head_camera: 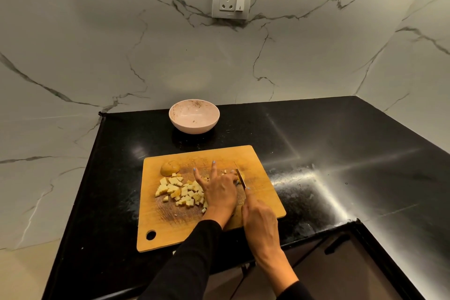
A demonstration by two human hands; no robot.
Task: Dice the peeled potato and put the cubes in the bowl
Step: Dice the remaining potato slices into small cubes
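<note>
Left of both hands, a pile of potato cubes point(181, 191) lies on the wooden cutting board point(260, 156), with a rounded uncut potato piece point(169, 168) just beyond it. The left hand point(219, 192) rests on the board, two fingers straight, fingertips pinning a potato strip point(227, 173). Just right, the right hand point(259, 220) grips the knife point(241, 176), forefinger along its spine; the empty bowl point(194, 115) sits on the black tabletop point(341, 141) well beyond.

A black stone counter point(316, 143) is seen — on it are set a wooden cutting board point(258, 161) and a pale bowl point(194, 116).
</note>
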